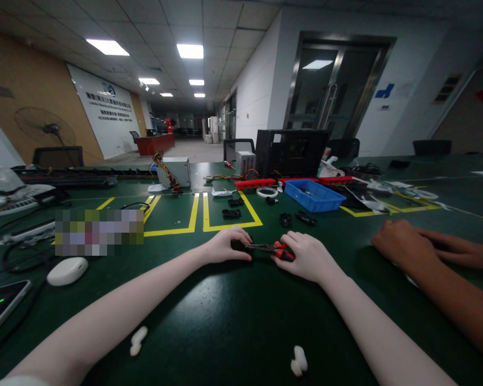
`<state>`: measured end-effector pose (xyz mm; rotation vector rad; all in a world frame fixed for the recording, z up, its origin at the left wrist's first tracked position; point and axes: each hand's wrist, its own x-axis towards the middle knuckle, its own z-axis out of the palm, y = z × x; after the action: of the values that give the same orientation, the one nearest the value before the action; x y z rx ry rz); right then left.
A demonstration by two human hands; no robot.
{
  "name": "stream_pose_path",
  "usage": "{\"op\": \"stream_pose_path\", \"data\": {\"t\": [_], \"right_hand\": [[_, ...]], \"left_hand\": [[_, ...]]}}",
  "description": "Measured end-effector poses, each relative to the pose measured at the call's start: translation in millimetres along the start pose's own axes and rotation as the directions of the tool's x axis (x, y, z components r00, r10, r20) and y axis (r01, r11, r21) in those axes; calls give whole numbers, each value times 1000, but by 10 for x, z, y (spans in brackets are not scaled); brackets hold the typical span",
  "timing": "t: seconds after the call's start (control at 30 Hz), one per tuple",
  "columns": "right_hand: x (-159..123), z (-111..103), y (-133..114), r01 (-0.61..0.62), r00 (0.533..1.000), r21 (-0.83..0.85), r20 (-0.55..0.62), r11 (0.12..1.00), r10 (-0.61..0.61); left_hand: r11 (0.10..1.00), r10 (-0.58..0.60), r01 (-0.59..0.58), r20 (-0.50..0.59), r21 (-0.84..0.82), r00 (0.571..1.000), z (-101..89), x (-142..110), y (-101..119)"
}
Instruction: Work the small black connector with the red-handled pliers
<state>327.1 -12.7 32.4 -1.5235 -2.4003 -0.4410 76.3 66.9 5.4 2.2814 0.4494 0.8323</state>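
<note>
My left hand point(227, 245) is closed around a small black part point(238, 245), mostly hidden by the fingers. In my right hand point(306, 256) is a pair of long-nose pliers point(265, 247) with red and black handles. The jaws point left and their tips meet the black part; whether they grip it I cannot tell. Both hands are low over the green table point(209, 311). Beyond them, small black pieces point(231, 214) lie within a yellow tape outline point(233, 228), and dark cable bundles point(306, 217) are to the right.
A blue bin point(320, 206) stands behind my right hand, before a black computer case point(293, 153). A power supply point(177, 172) with wires is further left. Another person's hand point(404, 246) rests at right. White earbuds point(139, 339) and a white rounded case point(67, 271) lie nearer me.
</note>
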Motion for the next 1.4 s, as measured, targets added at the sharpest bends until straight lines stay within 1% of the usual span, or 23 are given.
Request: {"op": "stream_pose_path", "data": {"t": [0.1, 0.2, 0.5, 0.63, 0.7, 0.87, 1.0, 1.13, 1.27, 1.4], "right_hand": [[1, 4, 2, 13, 999, -41, -40, 999, -15], [5, 10, 1, 21, 999, -52, -44, 998, -24], [15, 23, -15, -17, 999, 21, 37, 1000, 16], [14, 21, -20, -72, 996, 77, 66, 994, 67], [16, 17, -25, -101, 992, 107, 82, 989, 92], [16, 11, -32, -148, 986, 170, 102, 974, 132], [12, 2, -31, -137, 988, 168, 91, 976, 123], [13, -3, -47, -118, 992, 146, 63, 982, 110], [22, 7, -76, -116, 992, 133, 69, 984, 108], [26, 11, -91, -114, 992, 114, 70, 987, 107]], "left_hand": [[1000, -13, 13, 0, -4, 1000, -2, -3, -2], [1000, -20, 20, -1, -5, 1000, -2, -5, 2], [1000, -10, 10, -12, 9, 1000, 5, 3, 17], [997, -76, 76, -32, 11, 997, -2, -5, 87], [996, -89, 89, -49, 14, 995, -6, -9, 115], [999, -47, 47, -75, 1, 996, -13, -9, 111], [999, -27, 25, -86, -28, 996, -16, -12, 81], [999, -20, 17, -70, -49, 997, -14, -15, 69], [999, -12, 10, -62, -36, 998, -10, -13, 65], [1000, -12, 13, -49, 17, 999, -4, -7, 44]]}}
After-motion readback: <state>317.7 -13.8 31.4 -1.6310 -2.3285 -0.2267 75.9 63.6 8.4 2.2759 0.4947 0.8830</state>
